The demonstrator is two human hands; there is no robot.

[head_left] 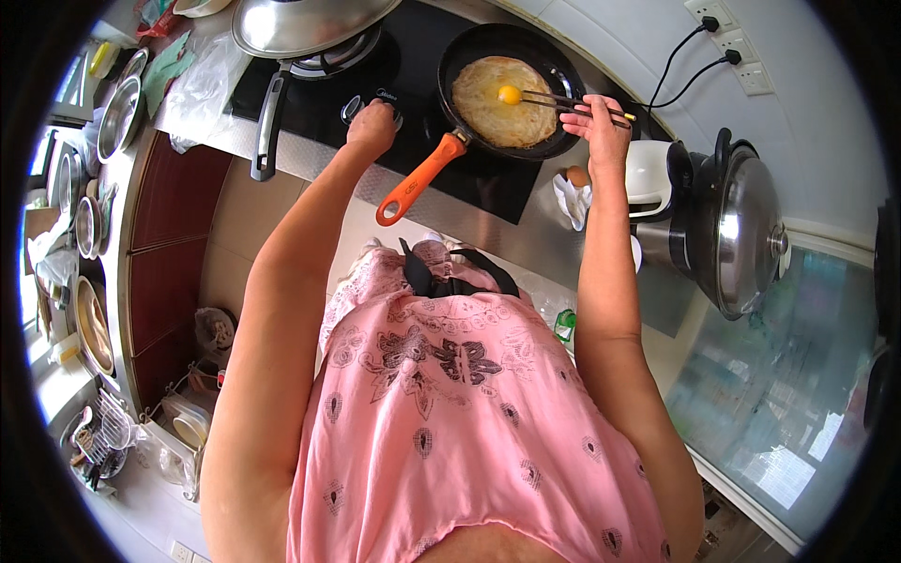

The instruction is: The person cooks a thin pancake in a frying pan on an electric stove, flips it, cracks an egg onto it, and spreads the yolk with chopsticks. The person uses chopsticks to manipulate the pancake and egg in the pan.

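My right hand [602,134] holds a pair of dark chopsticks [563,103] over a black frying pan [450,77] with an orange handle [422,179]. Their tips are at a raw egg yolk [509,95], which lies with its egg white on a round, browned flatbread [486,123] in the pan. My left hand [373,127] is on the front of the black glass gas hob [429,91], at or beside a control knob [352,108]. Its fingers are bent; whether they grip a second knob beneath them is hidden.
Left of the frying pan, a lidded pan [310,24] sits on the other burner, its handle [269,123] jutting over the counter edge. Right of the hob are a brown egg [577,176], crumpled tissue [572,200], a white appliance [647,176] and a large lidded pot [746,232]. Cables [662,77] hang behind.
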